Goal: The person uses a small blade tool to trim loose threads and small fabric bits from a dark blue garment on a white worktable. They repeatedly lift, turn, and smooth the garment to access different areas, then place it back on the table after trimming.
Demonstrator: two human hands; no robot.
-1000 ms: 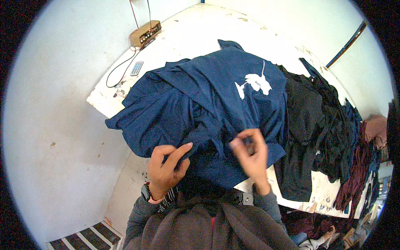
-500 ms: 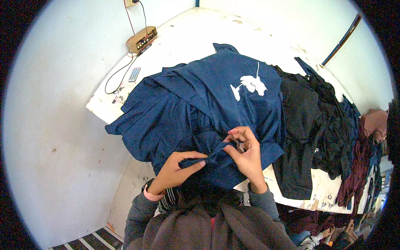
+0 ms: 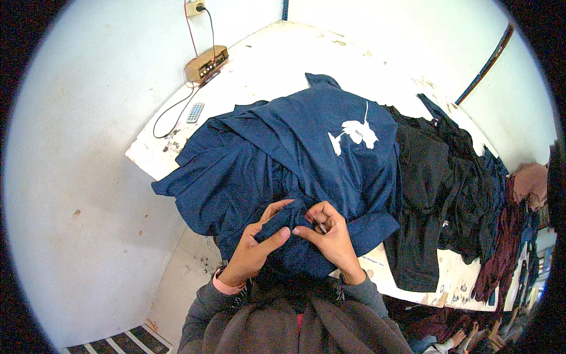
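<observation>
- Broadly, we stand at a white table (image 3: 277,65) that fills the corner of the room, its bare far half giving us room to spread cloth flat.
- Over its near half we have a heap of navy blue garments (image 3: 236,171), the top one lying with a white printed figure (image 3: 354,133) facing up; the heap hangs over the near edge toward us, which puts its hem within reach.
- Just beside it on the right lies a pile of black clothes (image 3: 436,183), touching the blue heap, with brownish pieces (image 3: 527,183) farther right, kept apart by colour as far as we can judge.
- At the far left corner sit a small tan box with a cable (image 3: 206,63) and a grey remote (image 3: 195,112), well apart from the cloth.
- Our left hand (image 3: 256,248) is closed on a bunched fold of the blue cloth (image 3: 283,221) at the near edge, thumb pressing it up.
- Our right hand (image 3: 330,236) pinches the same fold from the other side, fingertips nearly meeting the left thumb, so the fabric is held taut between both.
</observation>
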